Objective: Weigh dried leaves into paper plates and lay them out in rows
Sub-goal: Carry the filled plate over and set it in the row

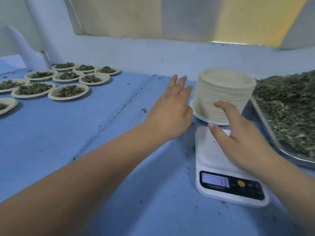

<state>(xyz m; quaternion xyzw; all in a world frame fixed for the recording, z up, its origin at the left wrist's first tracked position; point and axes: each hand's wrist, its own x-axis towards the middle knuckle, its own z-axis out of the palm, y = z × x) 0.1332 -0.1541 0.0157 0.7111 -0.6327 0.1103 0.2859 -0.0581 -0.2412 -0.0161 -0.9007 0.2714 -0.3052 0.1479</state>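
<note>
Blue table cover [85, 133]: filled plates [68, 91] far left, leaf tray [293, 158] right, scale [209, 150] under right hand [242, 138]. Both hands loose, fingers spread; left hand [170, 109] beside plate stack [225, 89], right probably touching it.

This is looking like a small processing or sample-prep room, perhaps a lab: a digital scale [209, 159] is sitting on a bench covered in blue sheeting [68, 125], a steel tray [293, 158] is holding bulk dried leaves [289, 108], and portioned paper plates [68, 99] are lying in rows.
</note>
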